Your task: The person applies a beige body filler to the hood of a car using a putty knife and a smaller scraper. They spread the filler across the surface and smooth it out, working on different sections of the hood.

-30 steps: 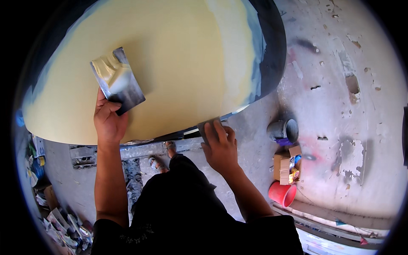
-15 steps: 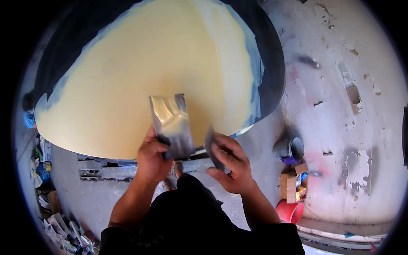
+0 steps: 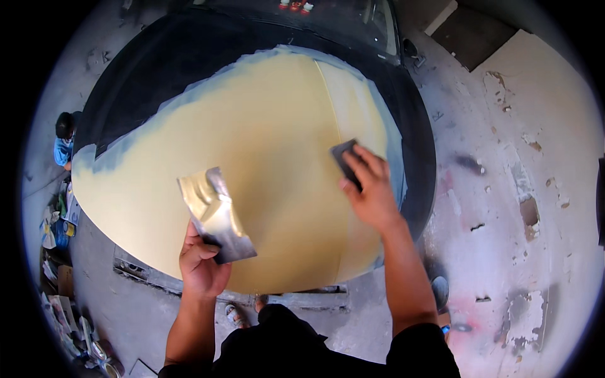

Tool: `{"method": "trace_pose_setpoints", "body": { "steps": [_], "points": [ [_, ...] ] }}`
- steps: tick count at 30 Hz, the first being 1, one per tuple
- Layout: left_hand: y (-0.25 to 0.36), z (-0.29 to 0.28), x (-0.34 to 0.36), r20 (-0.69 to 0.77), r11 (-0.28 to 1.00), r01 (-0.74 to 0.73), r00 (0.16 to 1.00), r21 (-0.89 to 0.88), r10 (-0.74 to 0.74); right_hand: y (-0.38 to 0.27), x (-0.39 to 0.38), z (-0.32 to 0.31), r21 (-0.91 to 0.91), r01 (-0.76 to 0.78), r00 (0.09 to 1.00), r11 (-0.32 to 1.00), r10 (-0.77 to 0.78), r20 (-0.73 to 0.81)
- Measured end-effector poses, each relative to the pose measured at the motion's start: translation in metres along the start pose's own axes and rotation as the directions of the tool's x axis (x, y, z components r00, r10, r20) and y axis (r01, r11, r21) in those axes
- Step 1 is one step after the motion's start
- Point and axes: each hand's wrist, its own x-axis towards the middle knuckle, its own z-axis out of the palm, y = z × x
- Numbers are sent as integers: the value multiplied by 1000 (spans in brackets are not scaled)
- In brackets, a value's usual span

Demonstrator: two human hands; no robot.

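My left hand (image 3: 201,268) grips a metal plate (image 3: 224,239) with a thick dollop of cream putty (image 3: 205,198) on it, held over the left-middle of a car hood (image 3: 246,126). The hood is coated in pale yellow over much of its surface, with bluish fringes and a dark border. Higher up and to the right, my right hand (image 3: 372,195) holds a small dark flat spreader (image 3: 343,154) close to or on the yellow coat, beside a lighter band along its right side. Whether it touches cannot be told.
A person (image 3: 63,142) in blue is at the far left, near assorted clutter (image 3: 66,283). A windscreen (image 3: 340,19) lies beyond the hood. Right are a scuffed, paint-marked wall (image 3: 523,157) and a partly hidden bucket (image 3: 440,290). My sandaled foot (image 3: 234,315) shows below.
Both hands came together around half a second ago and have since separated, the right rising over the yellow coat, the left shifting leftward. The view now takes in the windscreen.
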Motion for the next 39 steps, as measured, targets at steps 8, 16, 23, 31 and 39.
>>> {"method": "trace_pose_setpoints", "body": {
  "steps": [8, 16, 23, 31, 39],
  "points": [
    [-8, -47, 21, -161, 973, -124, 975, 196, 156, 181, 209, 45, -431, -330, 786, 840, 497, 368],
    [-15, -43, 20, -275, 958, -181, 931, 222, 240, 197, 342, 140, -420, -328, 688, 846, 519, 507],
    [-18, -46, 24, -272, 968, -181, 936, 177, 224, 227, 392, 186, -422, -279, 674, 862, 489, 553],
    [-14, -44, 24, -274, 969, -169, 938, 180, 214, 155, 350, 152, -294, -9, 689, 956, 219, 691],
    [-14, -46, 22, -233, 962, -137, 953, 236, 193, 116, 294, 102, -188, -133, 496, 973, 230, 837]
  ]
}}
